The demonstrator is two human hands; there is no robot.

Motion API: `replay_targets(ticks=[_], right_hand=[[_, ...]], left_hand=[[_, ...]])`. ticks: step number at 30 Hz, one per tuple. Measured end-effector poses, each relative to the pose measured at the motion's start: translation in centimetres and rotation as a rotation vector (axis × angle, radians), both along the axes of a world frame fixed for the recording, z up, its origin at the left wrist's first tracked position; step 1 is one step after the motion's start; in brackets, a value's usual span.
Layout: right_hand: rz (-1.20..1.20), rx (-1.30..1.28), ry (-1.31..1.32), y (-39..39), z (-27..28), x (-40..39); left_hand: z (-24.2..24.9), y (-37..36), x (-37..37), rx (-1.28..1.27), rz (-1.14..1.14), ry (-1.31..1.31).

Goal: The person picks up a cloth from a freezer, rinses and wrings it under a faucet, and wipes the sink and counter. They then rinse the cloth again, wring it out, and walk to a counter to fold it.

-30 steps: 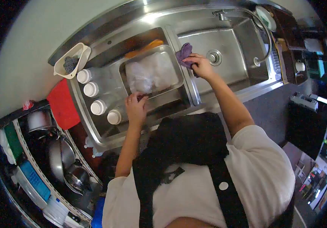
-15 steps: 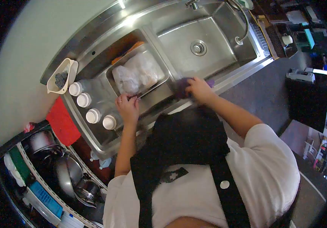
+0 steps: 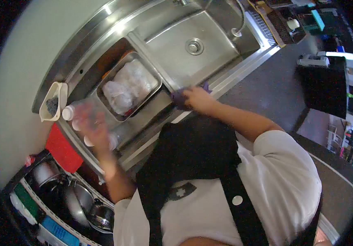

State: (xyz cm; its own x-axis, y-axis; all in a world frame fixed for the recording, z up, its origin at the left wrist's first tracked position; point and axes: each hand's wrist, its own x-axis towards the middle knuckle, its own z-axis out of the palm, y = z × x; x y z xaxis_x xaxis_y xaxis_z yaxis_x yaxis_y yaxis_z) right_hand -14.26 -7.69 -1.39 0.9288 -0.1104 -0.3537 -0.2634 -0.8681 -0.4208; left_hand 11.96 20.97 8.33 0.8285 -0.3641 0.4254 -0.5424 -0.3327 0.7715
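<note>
My right hand [image 3: 200,100] grips a purple cloth [image 3: 179,98] on the front edge of the steel sink, by the divider. Over the white-capped clear bottles [image 3: 68,112] on the left is my left hand [image 3: 93,128], smeared by motion; its fingers cannot be made out, nor whether it touches a bottle. Between the hands, a steel tray [image 3: 159,84] holds clear plastic bags [image 3: 129,86] with pale contents. Something orange-brown [image 3: 106,75] shows behind the tray's far side.
The right basin [image 3: 217,45] has a round drain [image 3: 194,46] and a flexible hose tap [image 3: 242,18]. A cream basket [image 3: 63,96] with a grey scourer [image 3: 52,105] sits at the left corner. A red cloth [image 3: 63,149] hangs below; pots [image 3: 78,201] stand on the lower shelf.
My left hand has left the tray's near edge and moved left over the bottles. My right hand stays on the purple cloth at the sink's front edge. The view has shifted slightly.
</note>
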Motion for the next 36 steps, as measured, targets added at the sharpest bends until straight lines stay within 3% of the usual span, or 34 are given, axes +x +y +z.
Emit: replay_targets(ticks=[2, 4, 6, 8, 11, 13, 21, 26, 30, 34, 36], right_hand=[[0.114, -0.033, -0.018, 0.3, 1.2, -2.9], [0.147, -0.091, -0.077, 0.3, 2.2, -4.6], [0.065, -0.106, -0.073, -0.7, 2.6, -5.5], [-0.005, -0.108, -0.076, -2.1, 2.7, -6.6], [-0.146, -0.141, -0.102, -6.4, 1.1, -8.7], [-0.262, -0.108, -0.321, -10.1, 0.0, -10.8], [-0.492, -0.27, -0.375, -27.5, -2.0, -19.0], [-0.757, -0.321, -0.341, -39.4, -2.9, -23.0], [-0.774, -0.365, -0.315, -44.4, -2.5, -22.5], [-0.672, -0.27, -0.359, -42.0, -4.0, -19.4], [-0.326, -0.177, -0.51, -40.6, -4.3, -18.0]], left_hand=[[9.0, 0.8, 0.4, -0.418, -0.079, -0.199], [17.8, 0.9, -0.9, -0.883, -0.53, -0.392], [23.5, -0.6, -3.5, -1.043, -0.859, -0.482], [26.5, -2.3, -5.9, -1.06, -1.0, -0.489], [28.2, -4.8, -8.1, -1.045, -1.08, -0.481], [28.7, -6.8, -9.6, -1.02, -1.11, -0.465], [29.6, -16.8, -16.1, -0.977, -1.158, -0.431], [30.1, -23.6, -20.5, -0.966, -1.176, -0.412], [30.6, -27.2, -23.2, -0.975, -1.158, -0.387], [30.1, -29.3, -24.8, -0.975, -1.066, -0.276], [27.8, -29.9, -24.9, -0.985, -0.998, -0.072]])
